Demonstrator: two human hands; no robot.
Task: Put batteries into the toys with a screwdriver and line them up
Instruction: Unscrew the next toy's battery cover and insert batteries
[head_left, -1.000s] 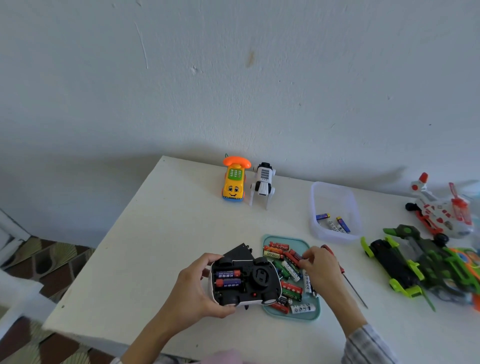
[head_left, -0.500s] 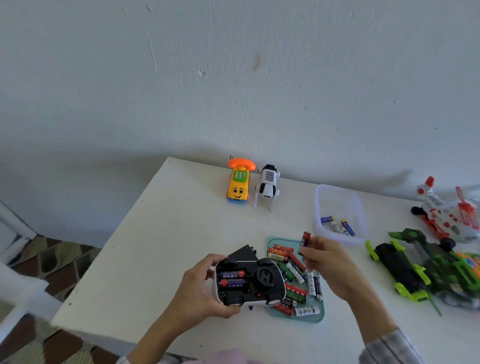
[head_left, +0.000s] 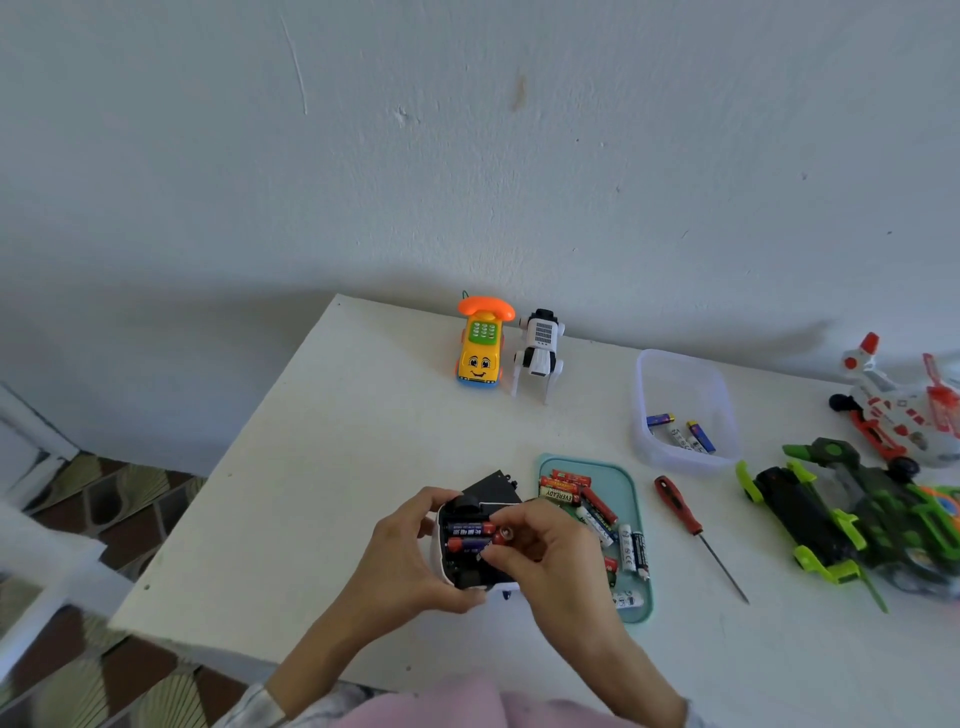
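My left hand (head_left: 400, 566) grips an upturned white and black toy (head_left: 460, 564) near the table's front edge. Its open battery bay shows two batteries (head_left: 470, 530). My right hand (head_left: 545, 561) pinches another battery (head_left: 503, 535) right at the bay. The black battery cover (head_left: 491, 487) lies just behind the toy. A teal tray (head_left: 626, 480) with several loose batteries sits to the right, partly hidden by my right hand. The red-handled screwdriver (head_left: 680, 512) lies on the table right of the tray. A yellow phone car (head_left: 480, 345) and a white robot dog (head_left: 540, 351) stand side by side at the back.
A clear plastic tub (head_left: 675, 374) holding three batteries stands behind the screwdriver. A green and black race car (head_left: 810, 514), a white and red helicopter (head_left: 898, 410) and more toys crowd the right side. The table's left edge drops to a patterned floor (head_left: 104, 499).
My right hand lifted a battery out of the teal tray and carried it left to the toy's battery bay. The left hand kept holding the toy.
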